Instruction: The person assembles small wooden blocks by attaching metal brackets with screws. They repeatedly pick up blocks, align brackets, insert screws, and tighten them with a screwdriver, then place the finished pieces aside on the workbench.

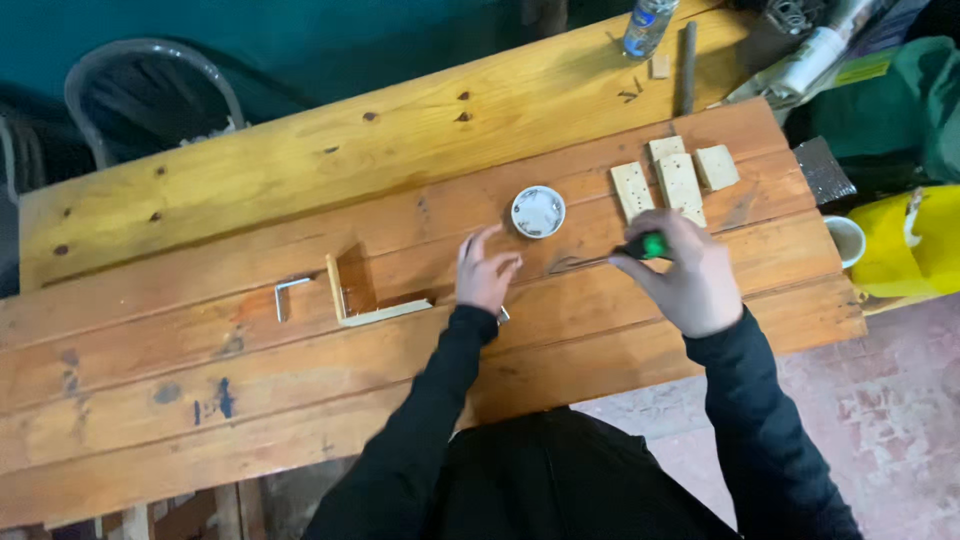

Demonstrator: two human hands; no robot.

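on a wooden surface point(300, 180), the right hand point(690, 280) has its grip closed around a green-handled screwdriver point(640, 246); the left hand point(485, 275), fingers loosely spread, rests just below a small white dish point(538, 211).

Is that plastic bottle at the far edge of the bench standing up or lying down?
Standing, it seems: the bottle shows its body rising from the workbench; its top is cut off by the picture's edge.

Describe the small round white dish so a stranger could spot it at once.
On the long wooden workbench, look just beyond the left hand. The round white dish sits there, left of the pale wooden blocks; it is the only round, white thing among them.
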